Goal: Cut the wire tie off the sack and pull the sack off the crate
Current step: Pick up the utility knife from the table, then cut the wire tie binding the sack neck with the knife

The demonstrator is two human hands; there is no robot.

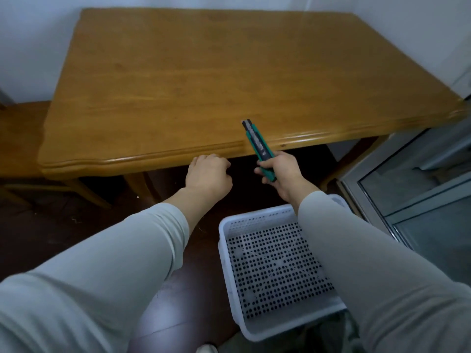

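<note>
1 head view (wide-angle) looks forward and down, near the table (pixel 204 72).

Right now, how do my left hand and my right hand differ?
The right hand grips a green utility knife. The left hand is curled, knuckles up, and holds nothing.
The left hand sits right at the table edge. The right hand is a little nearer you, and only the knife's tip reaches over that edge.
The right forearm crosses the white crate. The left forearm is over dark floor.
Both hands reach forward from pale sleeves.
</note>
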